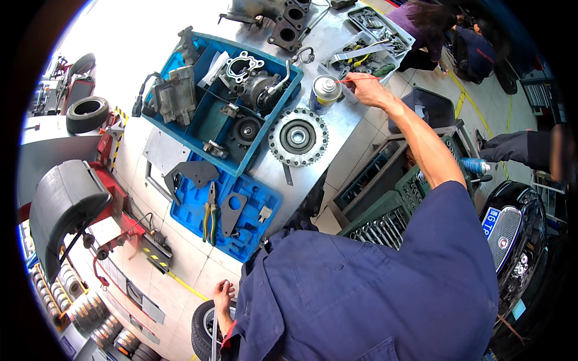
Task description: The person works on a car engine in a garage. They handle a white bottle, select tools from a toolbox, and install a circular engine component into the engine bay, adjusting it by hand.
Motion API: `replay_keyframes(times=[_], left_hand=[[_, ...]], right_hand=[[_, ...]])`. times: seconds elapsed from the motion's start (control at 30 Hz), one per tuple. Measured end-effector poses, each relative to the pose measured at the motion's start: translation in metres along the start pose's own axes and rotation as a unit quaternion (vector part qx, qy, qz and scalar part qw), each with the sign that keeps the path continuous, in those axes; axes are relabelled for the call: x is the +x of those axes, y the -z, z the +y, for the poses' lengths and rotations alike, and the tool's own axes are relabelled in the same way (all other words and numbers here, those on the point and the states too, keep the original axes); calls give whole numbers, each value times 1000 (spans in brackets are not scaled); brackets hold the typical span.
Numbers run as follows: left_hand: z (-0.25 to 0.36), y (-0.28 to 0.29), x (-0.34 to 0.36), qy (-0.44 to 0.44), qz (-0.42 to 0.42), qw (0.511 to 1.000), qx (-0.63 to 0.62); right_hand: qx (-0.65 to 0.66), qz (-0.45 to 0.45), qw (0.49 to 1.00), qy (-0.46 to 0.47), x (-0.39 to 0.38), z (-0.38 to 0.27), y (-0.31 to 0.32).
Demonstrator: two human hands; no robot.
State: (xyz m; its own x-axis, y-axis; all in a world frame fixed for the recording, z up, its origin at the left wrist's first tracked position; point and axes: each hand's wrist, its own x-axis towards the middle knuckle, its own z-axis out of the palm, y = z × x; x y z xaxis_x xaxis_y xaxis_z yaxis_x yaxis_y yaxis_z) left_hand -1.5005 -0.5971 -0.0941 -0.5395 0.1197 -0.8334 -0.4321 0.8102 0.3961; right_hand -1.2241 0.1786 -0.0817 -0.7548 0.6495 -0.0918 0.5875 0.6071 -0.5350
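My right hand (369,91) reaches over the metal bench, its fingers closed on a thin red straw (361,79). The straw runs to the top of a spray can (326,90), which stands upright beside my fingertips. In front of the can lies a round toothed metal part (298,138) with a ringed hub. Down by my side at the lower left hangs my left hand (223,296), fingers loosely curled, nothing visible in them. Left of the can, a blue divided bin (274,129) holds a turbocharger (256,90), a gasket and other metal parts.
An open blue case (265,195) with pliers (211,213) sits below the bin. Parts trays (388,63) occupy the bench's far right. A tool cart with wrenches (382,228) stands close on my right. A wheel (203,322) is near my left hand. People are at the upper right.
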Motion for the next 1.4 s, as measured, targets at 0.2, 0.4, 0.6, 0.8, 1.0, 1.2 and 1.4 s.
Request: replay_keyframes(times=[0.2, 0.4, 0.6, 0.8, 1.0, 1.2, 1.4], left_hand=[[0, -1, 0, 3, -2, 1000, -9], [2, 0, -4, -2, 6, 1000, 9], [14, -5, -8, 2, 3, 999, 32], [22, -6, -9, 6, 12, 1000, 27], [21, -2, -6, -25, 21, 999, 10], [45, -6, -3, -47, 16, 999, -6], [51, -14, -7, -42, 19, 998, -37]], right_hand=[[-24, -2, 1000, 4, 3, 4, -5], [27, -22, 998, -46, 2, 3, -2], [-15, -68, 996, -60, 9, -2, -2], [56, -42, 995, -75, 7, -5, 7], [-82, -117, 988, -58, -11, 3, 33], [-160, -83, 972, -149, -32, -39, 1], [-139, 93, 973, -159, -47, -41, -42]])
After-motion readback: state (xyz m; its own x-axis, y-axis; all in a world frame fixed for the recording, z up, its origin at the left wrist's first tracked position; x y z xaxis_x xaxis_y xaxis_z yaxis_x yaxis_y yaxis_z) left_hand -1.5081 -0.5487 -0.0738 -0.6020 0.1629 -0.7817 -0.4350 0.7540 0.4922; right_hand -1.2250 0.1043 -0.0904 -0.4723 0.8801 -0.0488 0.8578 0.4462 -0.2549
